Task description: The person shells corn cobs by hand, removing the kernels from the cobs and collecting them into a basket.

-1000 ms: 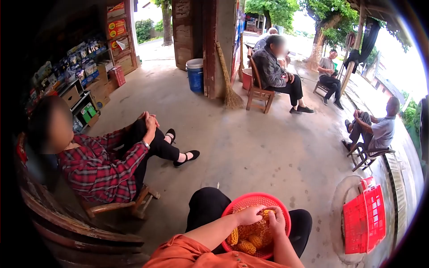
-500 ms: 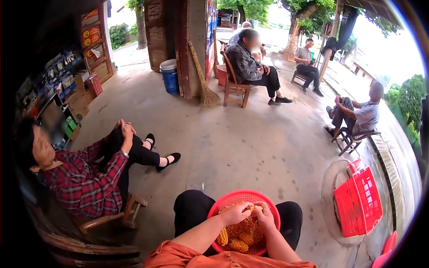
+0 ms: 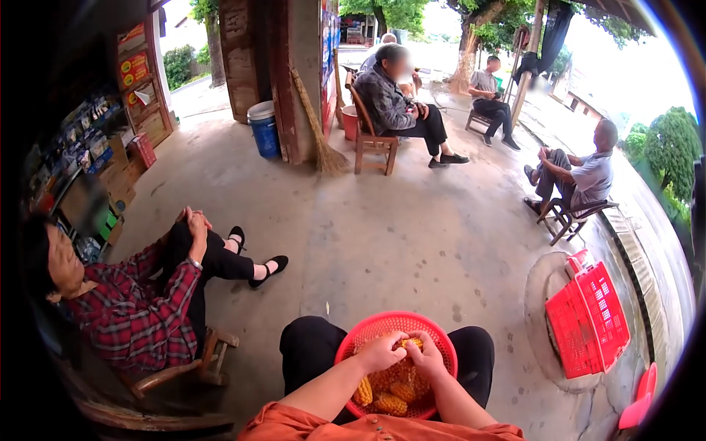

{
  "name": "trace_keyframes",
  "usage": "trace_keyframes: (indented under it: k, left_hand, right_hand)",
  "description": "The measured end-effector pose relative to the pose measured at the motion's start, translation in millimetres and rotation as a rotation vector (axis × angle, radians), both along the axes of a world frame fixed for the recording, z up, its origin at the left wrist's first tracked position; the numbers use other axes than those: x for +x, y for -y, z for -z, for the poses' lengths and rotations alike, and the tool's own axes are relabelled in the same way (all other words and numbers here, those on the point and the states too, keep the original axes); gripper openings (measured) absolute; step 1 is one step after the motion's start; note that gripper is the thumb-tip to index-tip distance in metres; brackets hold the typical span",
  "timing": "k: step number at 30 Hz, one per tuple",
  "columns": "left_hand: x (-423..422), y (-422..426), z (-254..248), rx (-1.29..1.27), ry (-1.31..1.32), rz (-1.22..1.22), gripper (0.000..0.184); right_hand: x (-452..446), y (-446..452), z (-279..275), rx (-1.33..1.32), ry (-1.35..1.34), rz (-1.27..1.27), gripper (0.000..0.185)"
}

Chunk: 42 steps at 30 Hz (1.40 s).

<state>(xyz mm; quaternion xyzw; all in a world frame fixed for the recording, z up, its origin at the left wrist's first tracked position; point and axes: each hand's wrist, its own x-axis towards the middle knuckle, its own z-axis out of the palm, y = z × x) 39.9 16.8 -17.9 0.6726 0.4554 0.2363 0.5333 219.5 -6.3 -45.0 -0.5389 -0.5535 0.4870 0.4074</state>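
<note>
On my lap, between my knees, rests a red perforated plastic basket [image 3: 449, 351]. Loose yellow kernels and several corn cobs [image 3: 390, 403] lie inside it. Over the basket, my left hand [image 3: 380, 353] and my right hand [image 3: 428, 362] are closed together around one ear of corn [image 3: 412, 342]. Part of that ear shows yellow above the fingers; the rest is hidden by my hands. My thumbs meet near its middle.
A red slatted crate [image 3: 587, 321] stands on the floor at right, with a red plastic item [image 3: 638, 400] nearer. A person in a plaid shirt [image 3: 140, 316] sits close at left. Other people sit farther off. A broom [image 3: 323, 140] and blue bucket [image 3: 265, 131] stand by the doorpost.
The view has shifted slightly, so the surroundings sit a little farther left. My hands stay on the ear of corn, their fingers moved a little and more of it showing.
</note>
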Motion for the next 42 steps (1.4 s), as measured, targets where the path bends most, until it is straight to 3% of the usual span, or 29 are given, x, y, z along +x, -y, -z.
trace_keyframes:
  k: [2, 4, 5, 7, 12, 23, 32, 39, 42]
  left_hand:
    - [3.8, 4.5, -2.3, 0.031, -0.034, 0.002, 0.046]
    - [3.4, 5.7, -7.9, 0.109, -0.157, -0.019, 0.047]
    - [3.1, 4.1, -7.6, 0.114, -0.154, -0.004, 0.047]
    - [0.8, 1.0, -3.0, 0.062, -0.012, 0.010, 0.049]
    - [3.2, -6.7, 32.4, -0.211, 0.304, 0.053, 0.032]
    - [2.7, -6.8, 22.4, -0.208, 0.361, 0.050, 0.027]
    - [3.2, -1.3, 19.8, -0.259, 0.411, 0.034, 0.027]
    - [3.8, -4.6, 8.5, -0.266, 0.491, 0.007, 0.024]
    - [4.1, -4.8, 4.6, -0.283, 0.493, 0.001, 0.024]
  right_hand:
    - [2.4, 6.6, -7.3, -0.002, 0.071, 0.029, 0.026]
    - [-3.0, 6.7, -29.4, -0.205, -0.092, 0.009, 0.027]
    - [-4.0, 6.7, -25.9, -0.131, -0.089, 0.020, 0.026]
    - [-2.8, 4.9, -20.6, -0.078, -0.056, 0.031, 0.025]
    - [-3.2, 4.9, -31.8, -0.165, -0.129, 0.021, 0.024]
    - [-2.0, 5.1, -32.6, -0.250, -0.175, 0.044, 0.025]
    - [0.5, 2.1, -4.2, -0.092, -0.143, 0.041, 0.023]
    - [-4.9, 6.7, -45.5, -0.238, -0.187, 0.075, 0.025]
    - [-2.2, 4.9, -36.9, -0.248, -0.205, 0.068, 0.026]
